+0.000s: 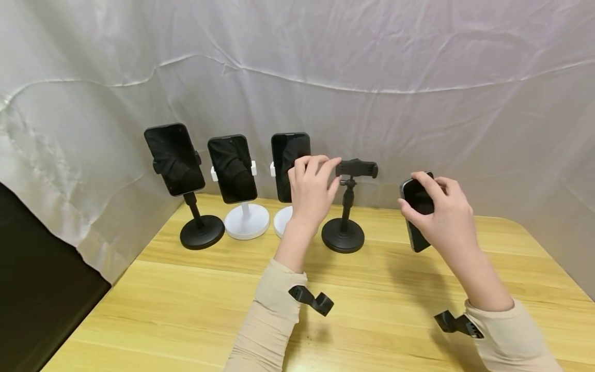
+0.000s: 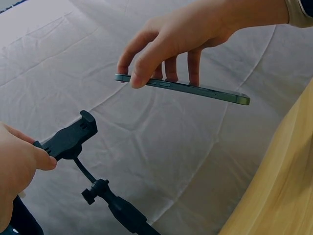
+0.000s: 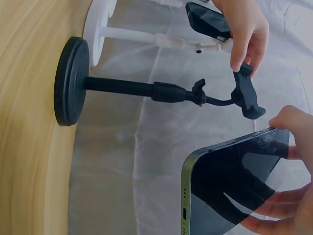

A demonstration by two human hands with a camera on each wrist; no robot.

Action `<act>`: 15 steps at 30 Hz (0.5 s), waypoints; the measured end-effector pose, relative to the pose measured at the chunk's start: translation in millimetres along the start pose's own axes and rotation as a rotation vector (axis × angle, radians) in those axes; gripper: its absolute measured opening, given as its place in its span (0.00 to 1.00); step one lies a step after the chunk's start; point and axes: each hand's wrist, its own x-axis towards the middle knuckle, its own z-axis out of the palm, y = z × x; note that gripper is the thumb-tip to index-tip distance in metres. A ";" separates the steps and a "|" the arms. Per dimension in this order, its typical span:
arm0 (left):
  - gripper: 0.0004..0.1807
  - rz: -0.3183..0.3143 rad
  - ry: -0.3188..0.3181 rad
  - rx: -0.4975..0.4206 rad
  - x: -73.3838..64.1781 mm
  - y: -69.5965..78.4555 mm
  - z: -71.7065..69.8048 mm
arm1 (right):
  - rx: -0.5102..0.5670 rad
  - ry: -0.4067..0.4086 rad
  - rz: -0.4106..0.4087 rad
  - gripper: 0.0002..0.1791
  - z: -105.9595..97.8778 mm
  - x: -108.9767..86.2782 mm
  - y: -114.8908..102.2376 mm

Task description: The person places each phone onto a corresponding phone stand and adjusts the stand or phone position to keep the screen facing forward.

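Observation:
My left hand [image 1: 310, 188] pinches the left end of the black clamp [image 1: 357, 168] on a phone stand [image 1: 343, 235]. In the left wrist view the thumb lies along the lower side of that clamp [image 2: 73, 137], and its far end is bare. To the right, my right hand [image 1: 446, 212] grips a smartphone [image 1: 420, 237] by its edges, above the table, its dark screen facing me. Seen from the right wrist, the phone [image 3: 230, 186] has a greenish metal edge with a charging port, and it is apart from the clamp [image 3: 247, 95].
Left of the black stand are two white stands [image 1: 246, 222] and another black stand [image 1: 202, 232], each bearing an upright phone. My left forearm partly covers the nearer white stand [image 1: 282, 219]. A grey-white cloth [image 1: 418, 119] hangs behind the wooden table [image 1: 195, 310].

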 end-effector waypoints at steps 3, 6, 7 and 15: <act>0.15 -0.004 -0.001 -0.002 -0.4 -0.5 0.3 | 0.006 0.001 -0.023 0.29 1.5 -1.3 -2.8; 0.16 -0.006 -0.007 -0.008 -0.7 -0.5 -0.2 | 0.009 0.010 -0.042 0.29 2.7 -2.5 -5.2; 0.16 -0.006 -0.009 -0.010 -0.8 -0.4 -0.6 | 0.008 0.013 -0.047 0.28 3.2 -2.7 -5.7; 0.16 -0.008 -0.007 -0.005 -0.5 1.0 -1.6 | 0.003 0.034 -0.096 0.28 5.9 -3.1 -10.7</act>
